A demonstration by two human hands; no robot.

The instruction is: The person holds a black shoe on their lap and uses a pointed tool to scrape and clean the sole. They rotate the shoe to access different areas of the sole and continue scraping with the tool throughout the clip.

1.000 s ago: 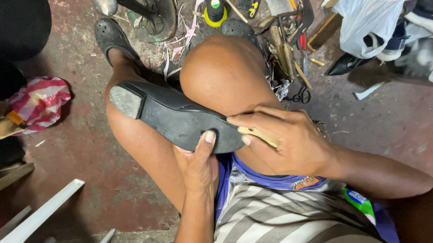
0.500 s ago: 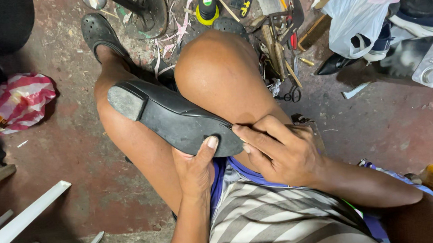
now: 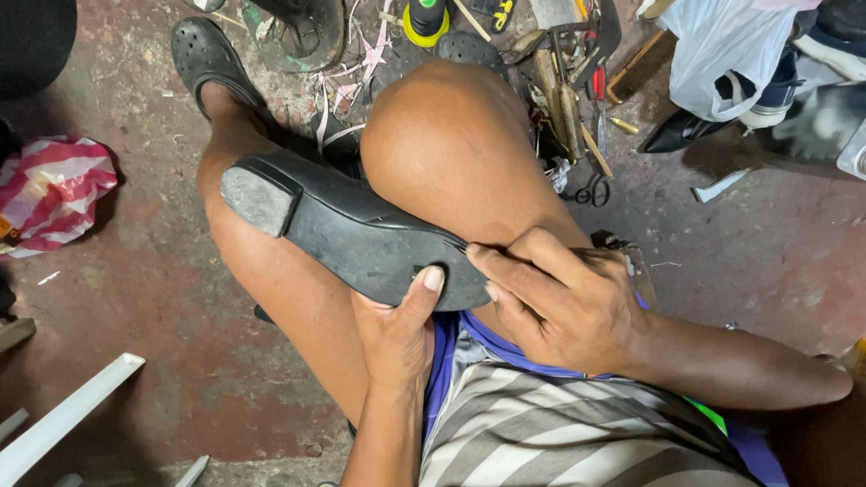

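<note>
Head view: left hand (image 3: 395, 328) grips black shoe (image 3: 352, 228) sole-up on the lap; right hand (image 3: 567, 305) fingers press the sole edge. Bonding step, likely; next needs firm, even pressure along that seam.

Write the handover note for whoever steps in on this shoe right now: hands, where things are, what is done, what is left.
Left hand: grips the black shoe from below, thumb on the sole near the toe.
Right hand: fingertips press the sole edge at the toe.
Shoe: sole up, wedged between the knees, heel pointing away.
Tools: scattered on the floor beyond the right knee; glue bottle past them.
Done: sole sits flat along the upper.
Left: likely keep pressing the toe edge; whether it is bonded cannot be told.
</note>
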